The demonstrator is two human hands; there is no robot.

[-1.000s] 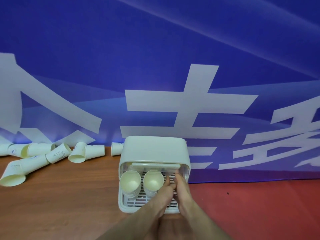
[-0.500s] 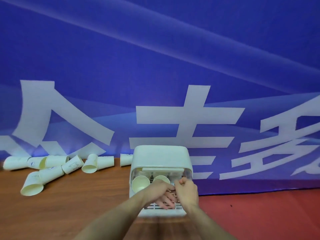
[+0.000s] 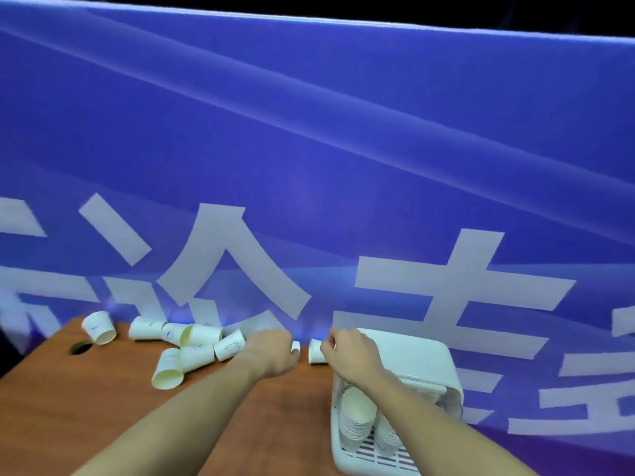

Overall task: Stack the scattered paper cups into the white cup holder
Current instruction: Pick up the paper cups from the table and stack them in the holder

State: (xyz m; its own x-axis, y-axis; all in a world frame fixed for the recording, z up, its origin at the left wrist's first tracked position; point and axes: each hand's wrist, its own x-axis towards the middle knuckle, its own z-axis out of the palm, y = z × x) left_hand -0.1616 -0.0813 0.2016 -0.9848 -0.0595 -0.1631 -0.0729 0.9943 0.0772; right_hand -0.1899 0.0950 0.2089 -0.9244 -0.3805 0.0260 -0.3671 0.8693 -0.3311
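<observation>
A paper cup [image 3: 314, 351] lying sideways along the table's [image 3: 275, 407] back edge is pinched by the right hand [image 3: 347, 352], another cup [image 3: 295, 346] by the left hand [image 3: 273, 348].

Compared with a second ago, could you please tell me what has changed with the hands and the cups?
Both hands left the front of the cup holder and moved left. The left hand now curls around a lying cup and the right hand around another cup beside the holder. The stacks inside the holder and the scattered cups on the table appear unmoved.
</observation>
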